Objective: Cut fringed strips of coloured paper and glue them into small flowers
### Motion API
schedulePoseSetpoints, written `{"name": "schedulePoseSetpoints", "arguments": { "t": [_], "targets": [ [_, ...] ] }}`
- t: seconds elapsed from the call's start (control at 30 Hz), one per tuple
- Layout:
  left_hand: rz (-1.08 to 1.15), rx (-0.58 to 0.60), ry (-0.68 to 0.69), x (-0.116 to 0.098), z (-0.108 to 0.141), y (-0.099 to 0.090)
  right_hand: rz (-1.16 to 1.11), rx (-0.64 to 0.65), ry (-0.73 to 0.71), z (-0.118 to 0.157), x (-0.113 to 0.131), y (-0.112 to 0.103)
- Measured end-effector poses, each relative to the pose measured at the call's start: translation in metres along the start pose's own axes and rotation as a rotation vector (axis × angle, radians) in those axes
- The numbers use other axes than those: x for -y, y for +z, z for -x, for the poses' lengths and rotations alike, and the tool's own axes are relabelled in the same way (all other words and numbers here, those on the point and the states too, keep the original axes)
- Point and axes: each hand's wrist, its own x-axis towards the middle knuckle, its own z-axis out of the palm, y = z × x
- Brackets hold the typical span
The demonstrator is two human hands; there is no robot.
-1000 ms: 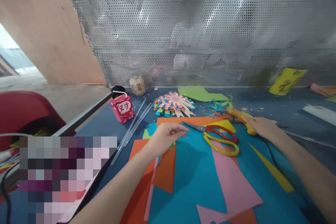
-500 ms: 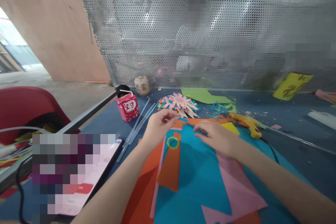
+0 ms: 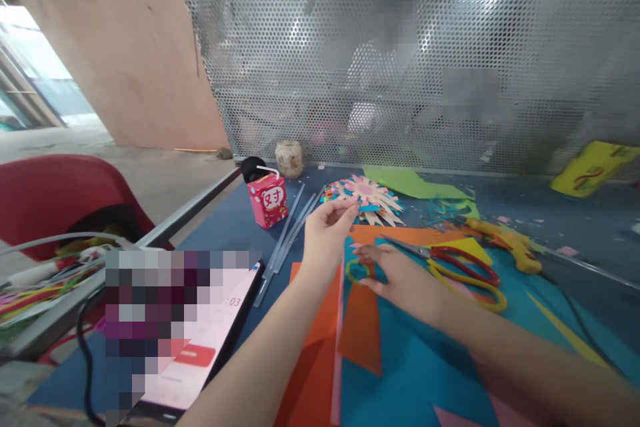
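Note:
My left hand (image 3: 327,232) is closed in a pinch on a small blue paper strip (image 3: 369,209), raised above the sheets. To its right, my right hand (image 3: 406,275) has thumb and fingers apart at the right edge of a yellow-green ring (image 3: 349,267). Whether the fingertips touch the ring I cannot tell. The ring lies at the upper end of an orange paper piece (image 3: 361,337), on a large blue sheet (image 3: 415,360). Scissors with red and yellow handles (image 3: 467,255) lie beyond my right wrist, blades slightly parted. Behind my left fingers sits a layered paper flower (image 3: 364,189).
A yellow glue gun (image 3: 520,247) with a black cord lies at the right. Clear glue sticks (image 3: 283,230), a red drink box (image 3: 269,200) and a phone (image 3: 200,347) are on the left. A perforated metal screen (image 3: 320,67) closes off the back.
My right hand has left the scissors on the sheets and moved left and down to the ring. My left hand has lifted the blue strip a little. The view has turned slightly left.

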Motion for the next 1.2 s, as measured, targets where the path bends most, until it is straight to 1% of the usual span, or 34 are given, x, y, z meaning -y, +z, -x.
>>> {"name": "schedulePoseSetpoints", "arguments": {
  "t": [0.13, 0.3, 0.4, 0.57, 0.73, 0.87, 1.03, 1.2],
  "targets": [
    [0.017, -0.003, -0.013, -0.003, 0.001, 0.000, -0.080, 0.013, -0.014, 0.002, -0.004, 0.004],
    [0.032, 0.000, -0.017, -0.004, 0.002, 0.001, -0.115, 0.025, -0.053, 0.006, -0.006, 0.009],
    [0.032, 0.002, -0.024, -0.003, 0.002, 0.002, -0.124, 0.061, -0.064, 0.005, -0.003, 0.006],
    [0.030, 0.003, -0.033, -0.003, 0.002, 0.002, -0.147, 0.156, -0.102, 0.004, -0.002, -0.001],
    [0.025, 0.000, -0.041, -0.003, 0.003, 0.003, -0.182, 0.159, -0.114, 0.004, -0.002, -0.001],
    [0.023, -0.003, -0.045, -0.003, 0.003, 0.004, -0.219, 0.185, -0.126, 0.002, 0.002, -0.002],
    [0.021, -0.009, -0.040, -0.004, 0.003, 0.004, -0.275, 0.230, -0.114, 0.001, 0.004, -0.005],
    [0.004, -0.004, -0.031, -0.004, 0.003, 0.004, -0.356, 0.216, -0.069, 0.002, 0.001, -0.003]
  ]
}}
